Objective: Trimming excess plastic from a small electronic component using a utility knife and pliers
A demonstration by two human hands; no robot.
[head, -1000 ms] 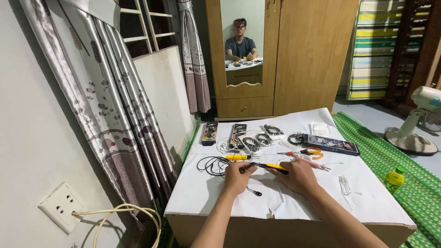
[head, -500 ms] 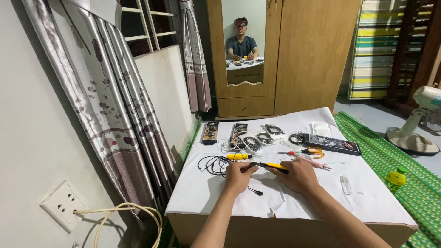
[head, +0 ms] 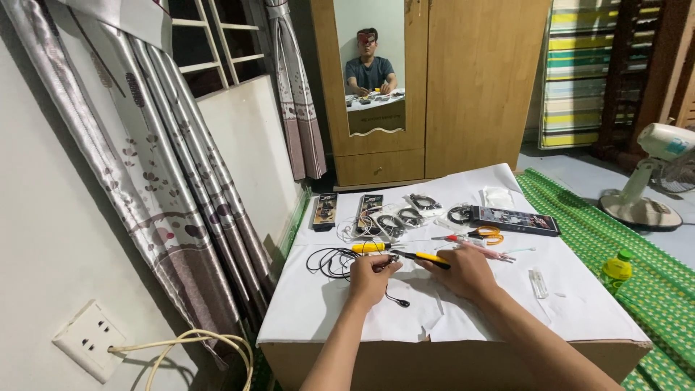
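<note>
Two hands | left hand [head: 371, 279] pinching black earphone wire [head: 329, 261] | right hand [head: 467, 274] gripping yellow-handled tool [head: 423, 257] beside it

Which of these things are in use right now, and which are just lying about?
In use:
- left hand pinching a small part of the black cable
- right hand on the yellow-handled tool

Lying about:
- scissors
- long dark box
- bagged cables
- yellow screwdriver
- green bottle
- fan

Even indoor light; sharp; soft shadows
</note>
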